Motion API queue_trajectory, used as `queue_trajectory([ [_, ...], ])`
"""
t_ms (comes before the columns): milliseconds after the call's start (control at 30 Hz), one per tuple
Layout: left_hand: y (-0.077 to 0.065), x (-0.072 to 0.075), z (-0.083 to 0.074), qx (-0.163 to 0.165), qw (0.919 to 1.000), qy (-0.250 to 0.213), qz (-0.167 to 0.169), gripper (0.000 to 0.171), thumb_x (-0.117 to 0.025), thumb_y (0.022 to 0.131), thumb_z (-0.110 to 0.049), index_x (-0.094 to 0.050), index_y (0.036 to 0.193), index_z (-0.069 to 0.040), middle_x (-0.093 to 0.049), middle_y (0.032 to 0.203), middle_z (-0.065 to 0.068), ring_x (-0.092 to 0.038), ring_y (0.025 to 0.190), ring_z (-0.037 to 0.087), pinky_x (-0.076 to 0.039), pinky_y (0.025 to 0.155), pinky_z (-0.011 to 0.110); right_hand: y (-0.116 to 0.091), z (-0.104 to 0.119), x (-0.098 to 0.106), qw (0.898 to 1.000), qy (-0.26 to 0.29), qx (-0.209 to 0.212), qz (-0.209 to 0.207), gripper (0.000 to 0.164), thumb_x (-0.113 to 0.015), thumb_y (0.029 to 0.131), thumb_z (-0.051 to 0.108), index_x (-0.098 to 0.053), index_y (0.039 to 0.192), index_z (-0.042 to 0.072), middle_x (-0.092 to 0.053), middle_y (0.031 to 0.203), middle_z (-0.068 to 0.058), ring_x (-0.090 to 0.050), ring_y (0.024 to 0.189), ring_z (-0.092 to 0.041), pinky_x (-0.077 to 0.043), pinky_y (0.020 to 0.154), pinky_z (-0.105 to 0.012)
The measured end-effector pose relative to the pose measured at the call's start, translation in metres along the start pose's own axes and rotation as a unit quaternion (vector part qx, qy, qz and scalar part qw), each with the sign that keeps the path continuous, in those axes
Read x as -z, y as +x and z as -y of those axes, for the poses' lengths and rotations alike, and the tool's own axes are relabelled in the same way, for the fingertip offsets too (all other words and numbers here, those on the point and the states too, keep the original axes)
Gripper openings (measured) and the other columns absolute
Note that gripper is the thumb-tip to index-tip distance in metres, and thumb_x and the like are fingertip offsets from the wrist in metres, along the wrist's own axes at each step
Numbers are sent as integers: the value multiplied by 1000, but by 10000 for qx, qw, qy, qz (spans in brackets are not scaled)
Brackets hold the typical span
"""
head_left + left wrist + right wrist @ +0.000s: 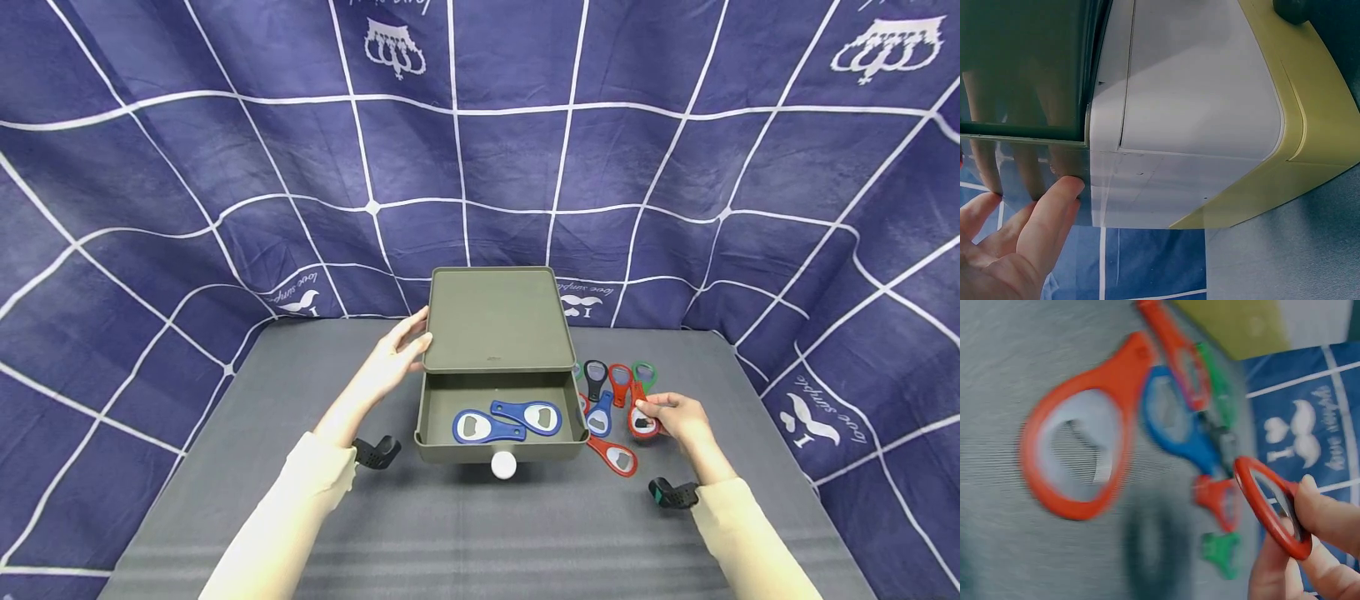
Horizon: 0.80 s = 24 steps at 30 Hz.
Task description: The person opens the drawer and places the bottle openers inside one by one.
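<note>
An olive-green box [495,321] has its front drawer [457,453] pulled out by a white knob side facing me. Two blue bottle openers [471,427] lie inside the drawer. My left hand [390,357] rests its fingertips against the box's left side; in the left wrist view, the extended fingers [1044,228] touch a glossy panel. Right of the box, my right hand [681,417] pinches a red bottle opener [1259,509] between thumb and fingers. The right wrist view shows it tilted above the table, apart from the other openers.
Beside the box's right side lie several bottle openers: a black one [596,379], a blue one [599,421], a green one [643,372] and red ones [619,460]. They rest on a grey table [465,533]. A blue white-lined curtain [510,158] hangs behind.
</note>
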<state>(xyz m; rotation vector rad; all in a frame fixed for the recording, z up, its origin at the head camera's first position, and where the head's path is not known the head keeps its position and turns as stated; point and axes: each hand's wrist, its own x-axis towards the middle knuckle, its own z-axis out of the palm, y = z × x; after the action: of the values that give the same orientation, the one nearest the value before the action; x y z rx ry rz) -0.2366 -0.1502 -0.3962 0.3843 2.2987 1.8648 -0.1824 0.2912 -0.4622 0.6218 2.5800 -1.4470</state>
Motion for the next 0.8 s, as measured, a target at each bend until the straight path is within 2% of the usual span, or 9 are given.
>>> queue_trajectory([
  [200, 0, -1, -1, 5, 10000, 67, 7, 56, -44, 105, -16, -23, 157, -8, -25, 159, 26, -35, 142, 43, -42, 107, 58, -11, 38, 18, 9982, 269, 323, 424, 48, -70, 92, 25, -58, 122, -10, -62, 74, 15, -58, 68, 1, -54, 63, -20],
  [433, 1, -1, -1, -5, 9999, 115, 33, 56, -44, 105, -16, -22, 157, -7, -25, 159, 26, -31, 145, 41, -42, 107, 58, -35, 90, 30, 9903, 253, 1231, 585, 49, -67, 93, 22, -55, 127, -12, -63, 77, 20, -58, 71, 3, -51, 67, -16],
  [633, 0, -1, -2, 8, 9999, 142, 27, 57, -44, 105, -16, -22, 157, -7, -25, 159, 24, -35, 142, 42, -42, 107, 58, -56, 126, 28, 9790, 274, 1826, 862, 46, -68, 92, 20, -58, 126, -9, -67, 79, 18, -61, 73, 2, -51, 66, -17],
  [800, -1, -1, -2, 11, 9999, 113, 9, 56, -44, 105, -16, -22, 157, -7, -25, 159, 24, -36, 142, 42, -42, 107, 59, -70, 150, 16, 9703, 219, 2159, 1071, 40, -68, 91, 17, -62, 122, -6, -71, 83, 10, -62, 75, 1, -51, 66, -18],
])
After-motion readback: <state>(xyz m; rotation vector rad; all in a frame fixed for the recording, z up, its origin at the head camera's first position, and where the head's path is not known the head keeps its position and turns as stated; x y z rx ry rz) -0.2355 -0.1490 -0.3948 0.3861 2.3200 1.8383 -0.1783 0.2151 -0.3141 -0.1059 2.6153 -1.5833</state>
